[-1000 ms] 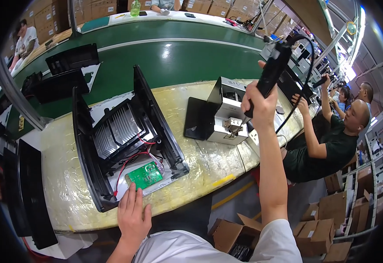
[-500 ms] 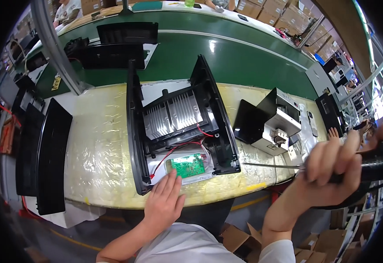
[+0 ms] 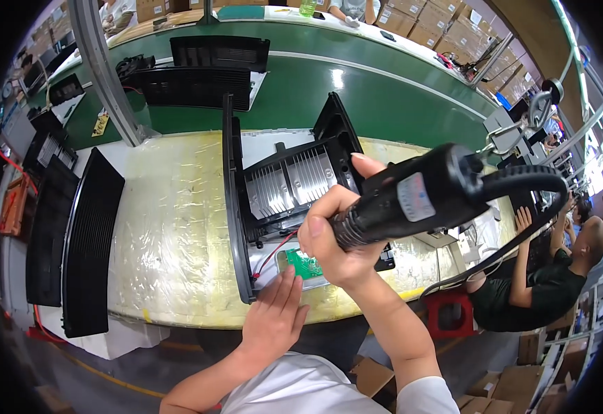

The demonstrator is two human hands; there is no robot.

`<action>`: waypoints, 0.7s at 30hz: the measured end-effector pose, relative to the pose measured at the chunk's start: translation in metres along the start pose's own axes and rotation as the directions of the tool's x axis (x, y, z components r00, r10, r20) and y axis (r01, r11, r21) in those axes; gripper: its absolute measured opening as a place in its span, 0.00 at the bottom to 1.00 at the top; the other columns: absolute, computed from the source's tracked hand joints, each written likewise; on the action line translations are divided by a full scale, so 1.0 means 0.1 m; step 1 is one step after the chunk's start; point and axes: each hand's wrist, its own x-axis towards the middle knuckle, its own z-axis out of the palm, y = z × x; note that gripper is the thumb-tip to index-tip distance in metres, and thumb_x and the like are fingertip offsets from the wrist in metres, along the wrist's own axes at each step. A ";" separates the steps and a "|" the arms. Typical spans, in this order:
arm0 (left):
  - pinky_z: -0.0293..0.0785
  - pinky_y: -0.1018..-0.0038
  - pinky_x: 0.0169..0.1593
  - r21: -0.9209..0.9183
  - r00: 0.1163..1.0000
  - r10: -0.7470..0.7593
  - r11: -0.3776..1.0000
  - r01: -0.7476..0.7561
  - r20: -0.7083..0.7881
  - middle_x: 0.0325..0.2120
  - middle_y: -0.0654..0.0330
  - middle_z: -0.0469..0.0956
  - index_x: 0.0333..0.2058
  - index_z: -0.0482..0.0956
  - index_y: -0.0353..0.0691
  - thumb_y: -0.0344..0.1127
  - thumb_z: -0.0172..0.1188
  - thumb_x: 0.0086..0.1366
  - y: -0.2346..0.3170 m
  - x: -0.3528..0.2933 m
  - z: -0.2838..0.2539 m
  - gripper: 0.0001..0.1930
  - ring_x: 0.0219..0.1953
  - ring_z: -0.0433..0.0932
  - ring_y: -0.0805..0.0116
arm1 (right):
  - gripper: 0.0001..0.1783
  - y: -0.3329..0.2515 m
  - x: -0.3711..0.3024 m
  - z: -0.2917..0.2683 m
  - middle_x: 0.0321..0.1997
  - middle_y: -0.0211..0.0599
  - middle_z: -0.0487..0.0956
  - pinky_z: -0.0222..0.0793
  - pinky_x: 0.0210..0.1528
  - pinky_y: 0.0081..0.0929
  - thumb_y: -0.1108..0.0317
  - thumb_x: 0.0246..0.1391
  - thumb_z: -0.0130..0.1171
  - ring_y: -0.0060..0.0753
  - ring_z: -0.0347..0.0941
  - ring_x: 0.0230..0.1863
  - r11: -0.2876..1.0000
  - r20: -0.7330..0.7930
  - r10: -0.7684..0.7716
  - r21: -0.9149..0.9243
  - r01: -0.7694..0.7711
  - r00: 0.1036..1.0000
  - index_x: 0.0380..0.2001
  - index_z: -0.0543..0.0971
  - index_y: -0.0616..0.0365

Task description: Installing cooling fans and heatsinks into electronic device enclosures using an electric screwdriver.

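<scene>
The right hand (image 3: pixel 343 252) has its fingers curled closely around a black, cylindrical power screwdriver (image 3: pixel 411 196), held over the right part of a black plastic housing (image 3: pixel 234 207); the driver's working end is hidden behind the hand. The left hand (image 3: pixel 274 321) lies at the housing's near side, fingers straight and close together, gripping nothing, its fingertips at the near edge of a green rectangular circuit board (image 3: pixel 303 263). Whether they press on the board cannot be told. The board sits inside the housing, at its near end, partly covered by the right hand.

Also inside the housing, a thin red wire (image 3: pixel 274 255) runs near the board, and a silver finned metal heat sink (image 3: pixel 291 183) lies farther in. Under the housing spreads a table covered in yellowish, shiny film (image 3: pixel 170 228). Left of the housing stands a curved black panel (image 3: pixel 94 241); beyond it runs a green work surface (image 3: pixel 363 90). Right of the housing sits a co-worker in a dark top (image 3: pixel 536 297).
</scene>
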 end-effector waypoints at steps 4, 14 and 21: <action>0.71 0.61 0.59 0.014 1.000 -0.008 1.000 0.008 -0.004 0.60 0.43 0.71 0.57 0.73 0.28 0.36 0.65 0.61 -0.01 0.01 0.06 0.27 0.56 0.74 0.50 | 0.42 0.08 0.00 0.02 0.24 0.35 0.72 0.71 0.23 0.21 0.82 0.57 0.56 0.21 0.69 0.19 0.995 -0.012 0.022 0.095 -0.021 1.000 0.69 0.45 0.60; 0.70 0.58 0.60 -0.061 0.997 -0.007 0.998 0.011 0.071 0.57 0.39 0.73 0.54 0.74 0.25 0.34 0.66 0.59 -0.01 -0.03 -0.08 0.27 0.56 0.74 0.44 | 0.27 -0.09 0.03 0.27 0.34 0.33 0.79 0.71 0.35 0.23 0.77 0.50 0.65 0.24 0.75 0.31 0.946 -0.185 0.253 0.252 -0.203 0.950 0.54 0.69 0.66; 0.55 0.51 0.69 0.020 0.993 -0.039 0.999 0.037 0.108 0.65 0.38 0.65 0.61 0.67 0.24 0.30 0.52 0.68 -0.15 -0.24 0.04 0.25 0.66 0.63 0.35 | 0.53 0.44 0.05 0.59 0.64 0.57 0.69 0.64 0.62 0.40 0.77 0.39 0.63 0.58 0.69 0.57 0.997 -0.001 -0.048 0.056 0.048 0.999 0.72 0.55 0.59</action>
